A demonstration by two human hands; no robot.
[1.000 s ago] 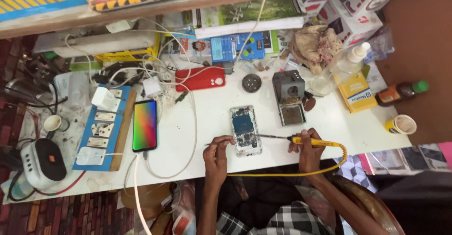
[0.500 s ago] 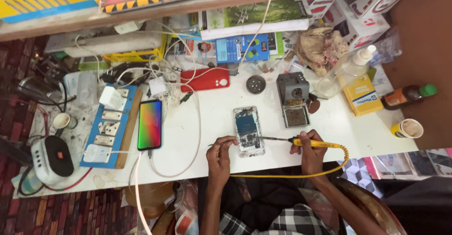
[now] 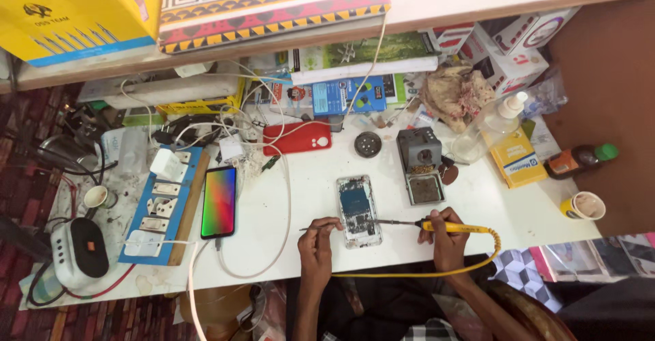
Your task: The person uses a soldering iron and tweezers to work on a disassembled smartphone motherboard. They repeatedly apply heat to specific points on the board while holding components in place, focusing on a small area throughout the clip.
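Near the white tabletop's [image 3: 307, 197] front edge lies our opened silver phone [image 3: 358, 210]. Our right hand [image 3: 447, 235] clenches a yellow-handled soldering iron [image 3: 456, 228], tip at the phone; our left hand's [image 3: 319, 237] fingers pinch thin tweezers [image 3: 312, 228].

- Opened phone [image 3: 357, 210]: back cover off, insides exposed, flat on the white table, upright rectangle between both hands.
- Soldering iron [image 3: 447, 227]: yellow handle in right hand [image 3: 447, 237], level, tip at the phone's right edge.
- Tweezers [image 3: 319, 228]: thin, in left hand [image 3: 319, 240], just left of the phone.
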